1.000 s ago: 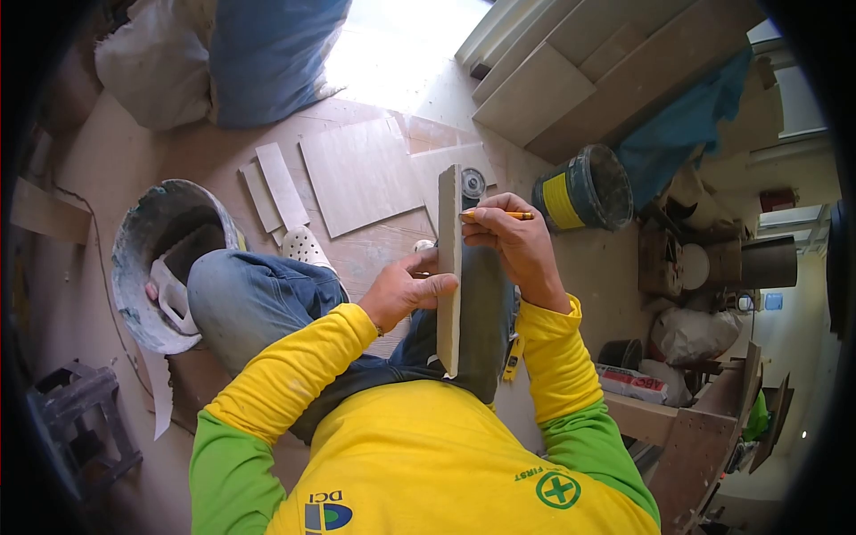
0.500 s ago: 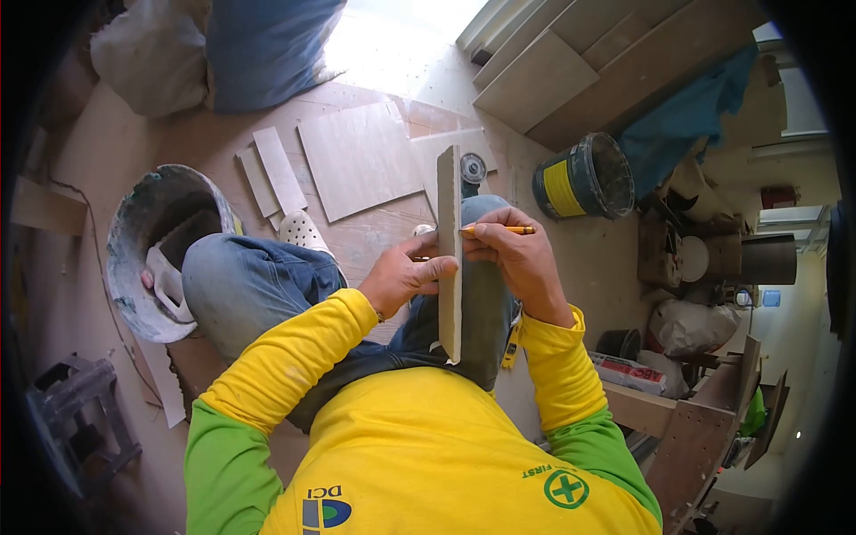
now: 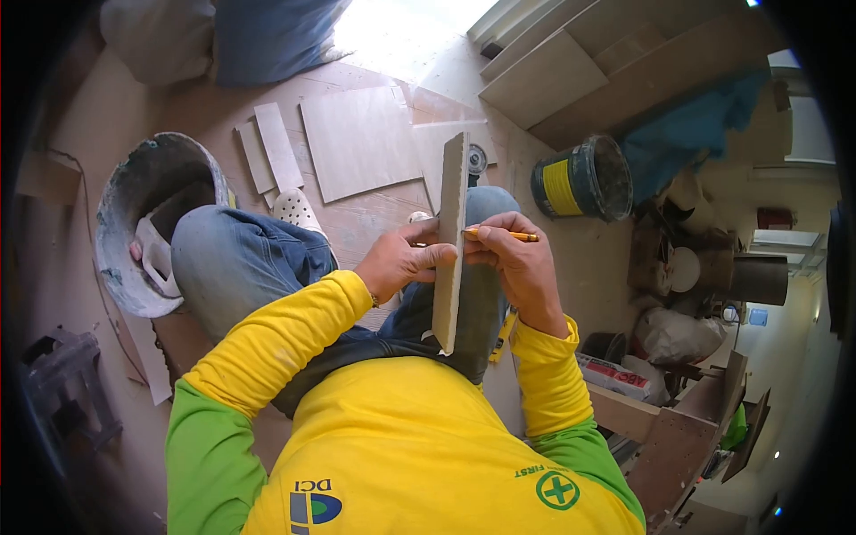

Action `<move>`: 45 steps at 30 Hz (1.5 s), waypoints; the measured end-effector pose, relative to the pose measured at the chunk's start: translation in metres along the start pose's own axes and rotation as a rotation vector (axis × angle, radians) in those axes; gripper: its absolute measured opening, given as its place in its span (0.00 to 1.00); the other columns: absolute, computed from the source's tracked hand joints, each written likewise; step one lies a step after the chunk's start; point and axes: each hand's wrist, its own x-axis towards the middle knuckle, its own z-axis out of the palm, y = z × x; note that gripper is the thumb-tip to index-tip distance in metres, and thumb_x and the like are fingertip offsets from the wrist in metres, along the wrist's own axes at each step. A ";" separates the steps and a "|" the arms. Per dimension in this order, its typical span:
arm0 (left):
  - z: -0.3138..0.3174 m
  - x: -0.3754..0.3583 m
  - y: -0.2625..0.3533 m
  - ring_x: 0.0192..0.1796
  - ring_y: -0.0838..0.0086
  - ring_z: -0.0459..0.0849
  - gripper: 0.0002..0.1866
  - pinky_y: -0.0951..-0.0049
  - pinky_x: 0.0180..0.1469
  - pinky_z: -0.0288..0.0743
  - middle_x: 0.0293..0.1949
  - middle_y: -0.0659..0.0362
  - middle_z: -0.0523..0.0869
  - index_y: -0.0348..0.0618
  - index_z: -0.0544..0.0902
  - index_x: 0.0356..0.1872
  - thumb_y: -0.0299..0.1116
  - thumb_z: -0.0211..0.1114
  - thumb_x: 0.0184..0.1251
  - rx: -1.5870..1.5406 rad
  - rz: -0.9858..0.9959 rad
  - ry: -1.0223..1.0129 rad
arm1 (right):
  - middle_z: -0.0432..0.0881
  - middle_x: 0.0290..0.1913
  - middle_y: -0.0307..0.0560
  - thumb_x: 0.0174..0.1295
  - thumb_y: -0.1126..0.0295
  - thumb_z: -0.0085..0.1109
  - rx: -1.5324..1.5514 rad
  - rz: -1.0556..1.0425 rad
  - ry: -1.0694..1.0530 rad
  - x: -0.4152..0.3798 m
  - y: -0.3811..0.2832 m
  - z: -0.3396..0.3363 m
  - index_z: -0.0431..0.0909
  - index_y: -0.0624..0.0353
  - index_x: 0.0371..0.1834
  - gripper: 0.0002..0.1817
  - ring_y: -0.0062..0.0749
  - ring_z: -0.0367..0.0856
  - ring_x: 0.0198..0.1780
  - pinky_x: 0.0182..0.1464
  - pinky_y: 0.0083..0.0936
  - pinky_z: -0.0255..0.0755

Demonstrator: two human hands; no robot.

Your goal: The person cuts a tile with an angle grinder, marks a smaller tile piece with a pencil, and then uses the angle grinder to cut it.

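Note:
A narrow strip of tile [image 3: 452,294] stands on edge between my hands, its rough grey edge facing up toward me. My left hand [image 3: 399,260] grips it from the left, thumb against its side near the middle. Pinched in my right hand [image 3: 519,267] is a yellow-orange pencil [image 3: 522,237], its tip at the strip's right side. Behind the strip's upper part, an angle grinder [image 3: 477,160] is partly hidden. A yellow tape measure or similar tool [image 3: 503,337] shows by my right thigh.
Large tiles [image 3: 361,143] and narrow cut strips [image 3: 278,147] lie on the floor ahead. A plaster-crusted bucket [image 3: 111,232] stands at left, a dark bucket with a yellow label [image 3: 560,187] at right. A plastic stool [image 3: 71,383] sits far left; boards [image 3: 544,80] lean at upper right.
The view has shifted slightly, so the surroundings sit a little differently. My left hand still grips the strip, and the pencil stays against its right side.

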 end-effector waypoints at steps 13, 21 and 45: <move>-0.001 -0.001 0.001 0.68 0.58 0.80 0.43 0.58 0.65 0.82 0.68 0.47 0.78 0.36 0.68 0.76 0.50 0.75 0.67 0.002 -0.031 -0.005 | 0.90 0.42 0.50 0.70 0.72 0.66 -0.005 0.053 0.002 -0.022 0.012 -0.004 0.82 0.64 0.44 0.07 0.29 0.91 0.41 0.47 0.24 0.87; -0.003 0.002 -0.004 0.68 0.55 0.80 0.46 0.58 0.65 0.82 0.69 0.45 0.77 0.35 0.68 0.76 0.51 0.76 0.64 0.025 -0.023 0.010 | 0.89 0.42 0.50 0.70 0.72 0.66 0.015 0.097 0.005 -0.038 0.020 -0.005 0.83 0.65 0.44 0.07 0.29 0.90 0.41 0.47 0.25 0.87; 0.003 0.001 0.004 0.72 0.57 0.75 0.47 0.53 0.69 0.77 0.69 0.46 0.75 0.36 0.68 0.75 0.53 0.77 0.63 -0.011 -0.078 0.003 | 0.89 0.40 0.47 0.69 0.71 0.68 -0.051 0.101 0.078 -0.059 0.025 -0.004 0.85 0.65 0.44 0.08 0.25 0.89 0.39 0.46 0.21 0.86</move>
